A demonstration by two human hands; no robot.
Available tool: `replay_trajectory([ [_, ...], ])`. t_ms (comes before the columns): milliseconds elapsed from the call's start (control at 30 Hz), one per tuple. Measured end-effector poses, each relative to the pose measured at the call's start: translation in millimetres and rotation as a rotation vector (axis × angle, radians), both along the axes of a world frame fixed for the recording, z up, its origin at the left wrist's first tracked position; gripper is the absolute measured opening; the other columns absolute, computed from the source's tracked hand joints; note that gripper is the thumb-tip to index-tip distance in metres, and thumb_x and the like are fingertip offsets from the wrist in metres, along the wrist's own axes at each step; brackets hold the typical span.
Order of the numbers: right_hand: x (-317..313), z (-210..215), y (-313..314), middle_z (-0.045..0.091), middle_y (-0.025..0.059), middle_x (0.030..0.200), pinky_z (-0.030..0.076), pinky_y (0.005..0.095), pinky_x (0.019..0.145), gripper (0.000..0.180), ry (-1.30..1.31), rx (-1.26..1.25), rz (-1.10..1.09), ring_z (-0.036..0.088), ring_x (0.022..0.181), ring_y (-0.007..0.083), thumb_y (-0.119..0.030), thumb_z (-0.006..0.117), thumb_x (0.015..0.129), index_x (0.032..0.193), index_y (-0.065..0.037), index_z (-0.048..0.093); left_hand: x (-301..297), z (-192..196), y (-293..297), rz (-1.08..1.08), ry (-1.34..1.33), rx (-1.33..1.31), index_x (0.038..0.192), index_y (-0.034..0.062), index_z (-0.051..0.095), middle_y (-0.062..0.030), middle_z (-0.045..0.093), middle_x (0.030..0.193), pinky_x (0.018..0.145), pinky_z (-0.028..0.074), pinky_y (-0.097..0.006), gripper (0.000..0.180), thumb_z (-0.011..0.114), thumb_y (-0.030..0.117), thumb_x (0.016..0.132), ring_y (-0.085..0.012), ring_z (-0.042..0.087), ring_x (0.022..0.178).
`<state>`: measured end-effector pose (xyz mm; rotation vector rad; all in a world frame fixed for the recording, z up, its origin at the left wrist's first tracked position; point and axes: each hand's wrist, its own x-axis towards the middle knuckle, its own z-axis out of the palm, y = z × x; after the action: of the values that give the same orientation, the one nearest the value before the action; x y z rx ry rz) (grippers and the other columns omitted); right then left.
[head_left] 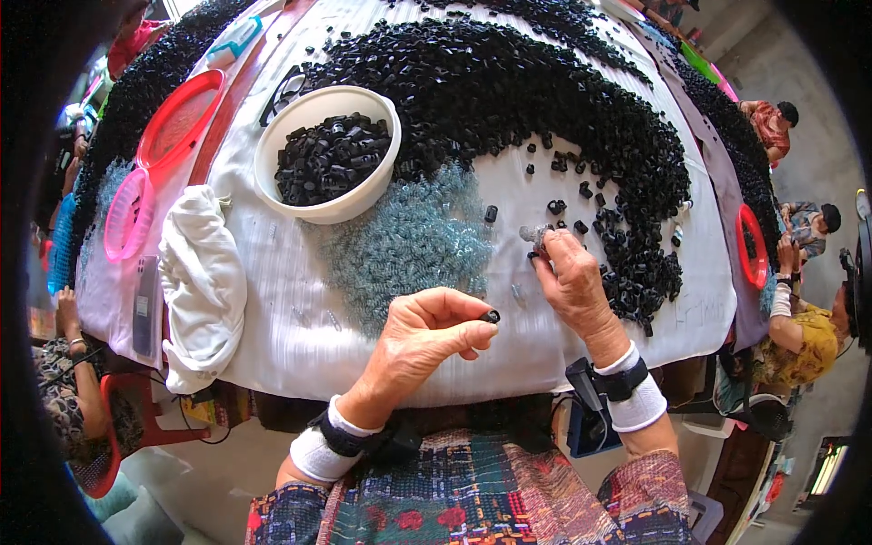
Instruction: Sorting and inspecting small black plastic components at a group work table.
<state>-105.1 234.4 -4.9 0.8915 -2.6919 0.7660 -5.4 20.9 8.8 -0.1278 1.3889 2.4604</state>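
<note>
My left hand (pixel 427 334) is raised over the near edge of the white-covered table (pixel 272 327) and pinches a small black plastic part (pixel 491 316) between thumb and forefinger. My right hand (pixel 572 277) rests on the cloth further right, its fingertips closed on a small grey metal spring (pixel 533 234). Just left of it lies a heap of grey-blue springs (pixel 409 241). A large curved mound of small black plastic parts (pixel 545 100) fills the far and right side, with loose ones (pixel 581 195) scattered beyond my right hand.
A white bowl (pixel 272 177) holding black parts stands at the far left of centre. A folded white cloth (pixel 202 282), a phone (pixel 145 304), pink and red baskets (pixel 177 118) lie left. Other people sit at the right and left edges. A red basket (pixel 752 245) sits at right.
</note>
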Motion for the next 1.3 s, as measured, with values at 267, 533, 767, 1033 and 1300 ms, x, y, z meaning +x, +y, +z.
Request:
replay_trajectory([
  [267, -1.7, -2.0, -2.5, 0.055, 0.0152, 0.093, 0.048, 0.0394, 0.074, 0.03, 0.085, 0.098, -0.045, 0.057, 0.088, 0.0335, 0.001, 0.061, 0.071, 0.1, 0.0, 0.055, 1.7, 3.7, 2.0, 0.008, 0.018, -0.008, 0.096, -0.0011, 0.065, -0.0068, 0.067, 0.082, 0.061, 0.052, -0.023, 0.019, 0.071, 0.007, 0.08, -0.0112, 0.063, 0.072],
  [533, 19.9, 24.7, -16.8, 0.056, 0.0174, 0.084, 0.048, 0.04, 0.06, 0.021, -0.018, -0.151, 0.082, 0.057, 0.07, 0.0364, 0.007, 0.057, 0.073, 0.093, 0.002, 0.056, 1.6, 1.1, 3.0, 0.076, 0.001, 0.021, 0.096, -0.0009, 0.064, -0.0059, 0.066, 0.081, 0.062, 0.051, -0.022, 0.019, 0.072, 0.008, 0.08, -0.0102, 0.062, 0.071],
  [767, 46.1, 53.6, -33.1, 0.058, 0.016, 0.081, 0.048, 0.0381, 0.063, 0.023, -0.08, -0.221, 0.266, 0.058, 0.075, 0.033, 0.011, 0.057, 0.071, 0.093, 0.003, 0.058, -2.1, -3.8, 7.8, 0.073, 0.03, 0.003, 0.097, -0.0013, 0.063, -0.0108, 0.067, 0.094, 0.068, 0.053, -0.026, 0.018, 0.069, 0.004, 0.081, -0.0142, 0.064, 0.08],
  [1033, 55.3, 45.9, -35.2, 0.059, 0.0164, 0.084, 0.049, 0.0383, 0.066, 0.023, -0.058, -0.284, 0.203, 0.059, 0.078, 0.0336, 0.011, 0.058, 0.07, 0.092, 0.003, 0.059, 0.2, -3.8, 13.3, 0.099, 0.031, 0.03, 0.096, -0.0002, 0.063, -0.0065, 0.066, 0.088, 0.066, 0.052, -0.022, 0.02, 0.072, 0.008, 0.08, -0.0104, 0.062, 0.076],
  [1300, 55.3, 49.2, -30.3, 0.058, 0.0183, 0.086, 0.049, 0.0399, 0.07, 0.027, -0.085, -0.199, 0.24, 0.058, 0.081, 0.0365, 0.008, 0.058, 0.07, 0.097, 0.004, 0.058, 1.3, -5.1, 17.3, 0.119, 0.054, -0.031, 0.097, -0.0017, 0.062, -0.0098, 0.067, 0.088, 0.068, 0.053, -0.026, 0.019, 0.069, 0.005, 0.082, -0.015, 0.065, 0.078],
])
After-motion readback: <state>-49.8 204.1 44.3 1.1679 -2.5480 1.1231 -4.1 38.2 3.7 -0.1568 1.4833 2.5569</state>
